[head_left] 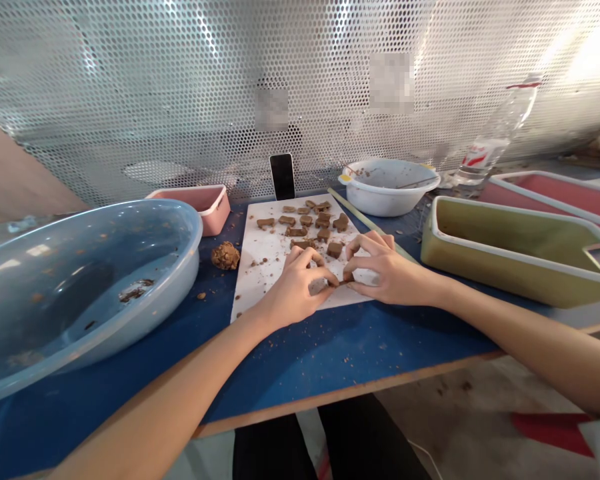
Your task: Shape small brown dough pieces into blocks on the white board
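Note:
Both hands meet over the near part of a white cutting board (260,267) on the blue table. My left hand (295,290) is curled, its fingertips pinching a small brown dough piece (347,276) together with my right hand (385,270), whose fingers are also bent and pressed onto it. Several brown bone-shaped dough pieces (305,220) lie on the far half of the board. A single shaped piece (335,249) sits just beyond my fingers. A rough brown dough ball (225,256) rests on the table left of the board.
A large pale-blue basin (80,280) fills the left. A pink box (205,203), a phone (283,176) propped upright, a white bowl (387,187), a plastic bottle (495,140), an olive tray (510,257) and a pink tray (555,193) ring the board. Perforated metal wall behind.

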Demonstrator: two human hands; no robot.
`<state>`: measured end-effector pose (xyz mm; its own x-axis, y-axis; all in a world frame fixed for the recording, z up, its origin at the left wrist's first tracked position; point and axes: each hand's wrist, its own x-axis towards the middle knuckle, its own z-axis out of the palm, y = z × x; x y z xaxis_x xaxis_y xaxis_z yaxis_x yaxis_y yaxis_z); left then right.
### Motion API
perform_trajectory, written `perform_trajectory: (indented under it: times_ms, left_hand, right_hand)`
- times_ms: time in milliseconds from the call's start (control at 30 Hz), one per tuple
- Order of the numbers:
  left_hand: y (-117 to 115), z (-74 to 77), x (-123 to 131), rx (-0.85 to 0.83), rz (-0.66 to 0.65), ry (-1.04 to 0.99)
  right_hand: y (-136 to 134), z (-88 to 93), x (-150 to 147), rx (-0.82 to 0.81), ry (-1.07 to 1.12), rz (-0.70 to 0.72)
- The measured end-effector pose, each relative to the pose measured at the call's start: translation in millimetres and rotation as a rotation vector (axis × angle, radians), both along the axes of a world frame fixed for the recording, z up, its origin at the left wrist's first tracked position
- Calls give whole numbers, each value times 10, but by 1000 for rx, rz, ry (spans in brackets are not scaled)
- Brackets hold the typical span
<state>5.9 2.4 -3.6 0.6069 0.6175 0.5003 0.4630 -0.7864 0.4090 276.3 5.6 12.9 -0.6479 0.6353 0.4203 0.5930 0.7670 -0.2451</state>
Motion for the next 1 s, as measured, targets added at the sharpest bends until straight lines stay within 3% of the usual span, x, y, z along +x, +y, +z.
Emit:
perform_trajectory:
  times_ms: [367,733,1000]
  left_hand:
    - [-20,111,1,-149,32,-22]
    - [1,38,20,-160,49,58]
    - [9,38,-75,-208,47,-65]
  right_hand:
    - [-20,0,16,2,-29,67]
    - [-5,-46,-34,-58,-39,-1]
    - [-13,-43,-138,-120,-90,-13]
